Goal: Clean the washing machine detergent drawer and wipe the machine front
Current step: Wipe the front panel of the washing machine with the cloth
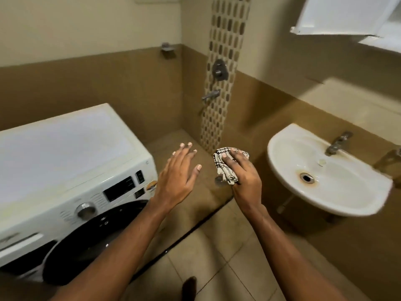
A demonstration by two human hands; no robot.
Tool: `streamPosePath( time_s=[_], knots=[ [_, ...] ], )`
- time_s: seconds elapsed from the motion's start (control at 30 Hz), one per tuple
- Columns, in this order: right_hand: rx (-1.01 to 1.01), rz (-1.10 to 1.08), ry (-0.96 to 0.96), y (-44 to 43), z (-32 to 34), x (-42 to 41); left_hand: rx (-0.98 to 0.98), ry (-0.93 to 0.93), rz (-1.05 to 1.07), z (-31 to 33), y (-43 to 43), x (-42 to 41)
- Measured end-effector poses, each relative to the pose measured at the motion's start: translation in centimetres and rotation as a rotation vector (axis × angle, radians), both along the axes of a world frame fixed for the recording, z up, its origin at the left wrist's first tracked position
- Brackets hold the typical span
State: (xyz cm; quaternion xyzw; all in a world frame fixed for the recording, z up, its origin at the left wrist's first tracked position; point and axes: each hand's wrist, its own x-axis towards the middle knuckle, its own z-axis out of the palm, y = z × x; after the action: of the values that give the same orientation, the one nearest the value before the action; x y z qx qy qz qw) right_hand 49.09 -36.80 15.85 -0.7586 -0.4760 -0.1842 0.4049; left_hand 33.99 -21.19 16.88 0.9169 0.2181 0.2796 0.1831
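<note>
A white front-loading washing machine (65, 153) stands at the left, with a dark round door (93, 237), a silver dial (85, 210) and a dark display panel (119, 189). The detergent drawer front (20, 245) shows at the lower left of the panel. My left hand (179, 179) hovers empty with fingers spread, just right of the machine's front corner. To its right, my right hand (243, 172) grips a crumpled white cloth with black checks (224, 165), held in the air between the machine and the basin.
A white wall basin (282, 153) with a tap (337, 144) and a rust-ringed drain hangs at the right. Shower fittings (219, 69) are on the far patterned wall. An open white cabinet door (342, 16) juts out top right. Beige tiled floor (227, 253) lies below.
</note>
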Motion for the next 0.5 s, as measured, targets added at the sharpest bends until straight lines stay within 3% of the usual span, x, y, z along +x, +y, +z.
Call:
streamPosePath(
  time_s=[0.5],
  knots=[
    [-0.111, 0.522, 0.085, 19.8, -1.0, -25.9, 0.031, 0.084, 0.420, -3.4, 11.8, -31.4]
  ],
)
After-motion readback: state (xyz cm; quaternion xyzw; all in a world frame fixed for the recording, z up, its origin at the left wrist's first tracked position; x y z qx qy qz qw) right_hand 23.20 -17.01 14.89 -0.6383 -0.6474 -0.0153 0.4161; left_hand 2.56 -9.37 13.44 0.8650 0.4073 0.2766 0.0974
